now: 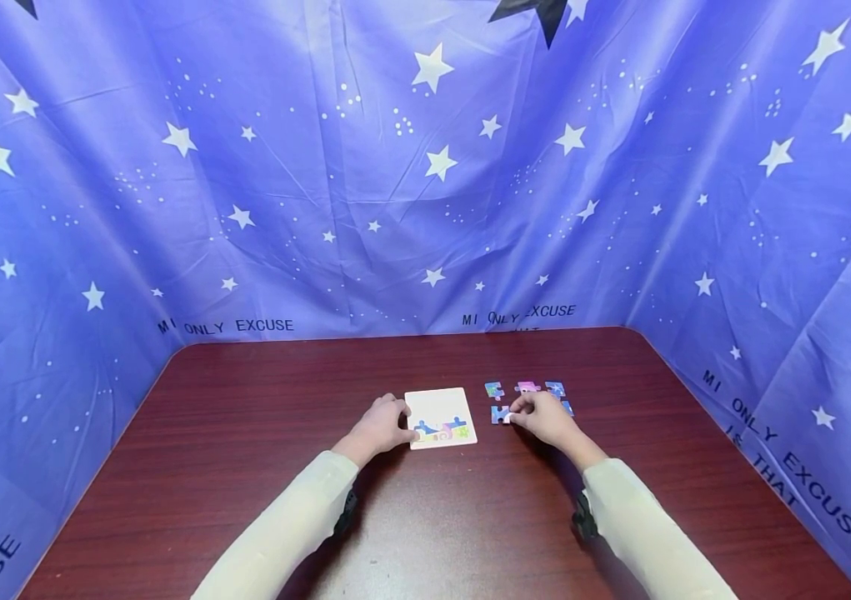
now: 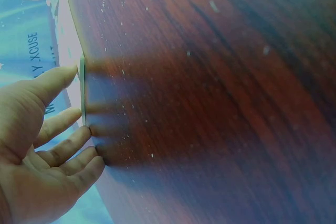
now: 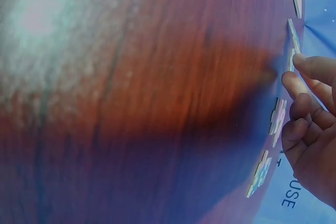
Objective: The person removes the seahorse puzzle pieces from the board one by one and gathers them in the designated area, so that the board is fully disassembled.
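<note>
A pale square puzzle tray (image 1: 436,408) lies on the table with several colourful pieces (image 1: 443,432) set along its near side. My left hand (image 1: 382,427) rests at the tray's left edge. In the left wrist view its thumb and fairly straight fingertips (image 2: 73,72) touch that edge. To the right of the tray, my right hand (image 1: 548,419) pinches a jigsaw piece (image 3: 291,60) between thumb and index finger. The piece is mostly hidden by the fingers, and a blue jigsaw piece (image 1: 498,414) is right at the fingertips.
Behind the right hand lie a blue-green piece (image 1: 494,389), a pink piece (image 1: 527,387) and a blue piece (image 1: 556,389). Another blue piece (image 1: 568,407) peeks out past the knuckles. A blue star-patterned curtain (image 1: 365,208) encloses the brown table (image 1: 260,392).
</note>
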Demonstrator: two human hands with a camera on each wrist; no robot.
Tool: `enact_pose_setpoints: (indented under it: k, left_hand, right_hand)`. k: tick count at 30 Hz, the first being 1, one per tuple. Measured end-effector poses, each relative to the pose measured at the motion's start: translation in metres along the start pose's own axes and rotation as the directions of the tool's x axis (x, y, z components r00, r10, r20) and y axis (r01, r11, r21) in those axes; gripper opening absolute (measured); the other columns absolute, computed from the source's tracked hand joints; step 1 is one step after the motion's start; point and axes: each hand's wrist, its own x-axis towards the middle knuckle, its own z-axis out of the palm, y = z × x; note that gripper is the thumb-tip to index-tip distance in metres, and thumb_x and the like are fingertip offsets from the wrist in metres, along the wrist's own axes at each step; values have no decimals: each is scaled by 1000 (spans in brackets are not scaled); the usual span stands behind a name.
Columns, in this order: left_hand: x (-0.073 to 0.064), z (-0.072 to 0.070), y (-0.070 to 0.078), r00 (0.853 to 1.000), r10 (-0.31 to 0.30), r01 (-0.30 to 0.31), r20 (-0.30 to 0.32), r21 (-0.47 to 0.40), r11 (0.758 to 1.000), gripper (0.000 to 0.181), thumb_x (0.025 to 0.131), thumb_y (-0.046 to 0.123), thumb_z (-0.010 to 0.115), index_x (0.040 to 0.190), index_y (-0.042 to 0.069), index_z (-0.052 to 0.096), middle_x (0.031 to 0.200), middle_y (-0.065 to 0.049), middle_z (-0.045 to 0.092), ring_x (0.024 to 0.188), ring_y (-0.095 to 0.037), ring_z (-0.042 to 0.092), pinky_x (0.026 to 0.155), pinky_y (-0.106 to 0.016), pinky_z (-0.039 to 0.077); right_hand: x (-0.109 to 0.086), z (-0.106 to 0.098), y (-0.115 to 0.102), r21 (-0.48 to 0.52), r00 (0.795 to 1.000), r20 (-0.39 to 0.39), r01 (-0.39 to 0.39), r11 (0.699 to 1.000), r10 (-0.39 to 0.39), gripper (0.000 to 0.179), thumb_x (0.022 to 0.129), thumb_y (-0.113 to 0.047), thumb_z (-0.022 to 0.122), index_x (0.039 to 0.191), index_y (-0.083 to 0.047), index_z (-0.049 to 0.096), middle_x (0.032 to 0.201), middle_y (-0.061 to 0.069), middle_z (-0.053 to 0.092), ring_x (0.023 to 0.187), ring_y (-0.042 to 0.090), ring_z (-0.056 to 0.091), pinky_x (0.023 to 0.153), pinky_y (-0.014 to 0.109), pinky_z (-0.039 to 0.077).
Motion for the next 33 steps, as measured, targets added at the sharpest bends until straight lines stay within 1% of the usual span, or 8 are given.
enact_pose_setpoints:
  k: [3, 13, 21, 25, 29, 33]
  left_hand:
    - [0, -1, 0, 1000, -6, 6, 4, 3, 1000, 40, 78, 30, 74, 107, 3, 63, 103, -12, 56, 103, -28, 51, 92, -38, 44]
    - [1, 1, -2, 1000, -16, 16, 11, -7, 1000, 42, 79, 31, 74, 109, 3, 63, 106, -12, 55, 105, -29, 51, 93, -39, 44]
    - [0, -1, -1, 1000, -8, 8, 8, -12, 1000, 41, 79, 30, 73, 109, 3, 63, 105, -13, 55, 104, -29, 51, 93, -39, 44]
    - [-1, -1, 0, 1000, -8, 8, 6, -9, 1000, 41, 80, 29, 73, 109, 3, 63, 106, -12, 55, 105, -28, 51, 93, -39, 43]
    - [-1, -2, 1, 1000, -7, 7, 3, -5, 1000, 40, 79, 29, 73, 109, 3, 63, 105, -11, 55, 104, -27, 51, 92, -38, 44]
    - [-1, -1, -1, 1000, -8, 8, 8, -28, 1000, 40, 79, 28, 74, 108, 2, 63, 105, -12, 55, 104, -28, 51, 92, -39, 43]
  right_hand:
    - [0, -2, 1, 3, 1000, 7, -10, 1000, 10, 7, 80, -9, 68, 82, -3, 67, 70, 3, 61, 63, 11, 49, 58, 23, 41]
    - [0, -2, 2, -13, 1000, 3, -1, 1000, 1, 6, 81, -9, 68, 82, -3, 68, 68, 3, 59, 62, 12, 47, 57, 25, 39]
    - [2, 2, 7, -33, 1000, 0, 1, 999, -1, 7, 80, -11, 69, 81, -4, 68, 68, 2, 58, 62, 11, 48, 58, 25, 40]
    - [4, 2, 8, -36, 1000, -1, -14, 999, 14, 6, 81, -12, 69, 81, -5, 69, 68, 2, 58, 63, 11, 47, 59, 25, 39]
    - [4, 2, 8, -43, 1000, 1, -5, 999, 6, 7, 80, -11, 69, 81, -4, 69, 67, 3, 58, 62, 11, 48, 58, 25, 39]
    - [4, 3, 9, -43, 1000, 7, -12, 999, 13, 7, 81, -11, 68, 82, -4, 68, 68, 3, 57, 63, 12, 47, 59, 25, 39]
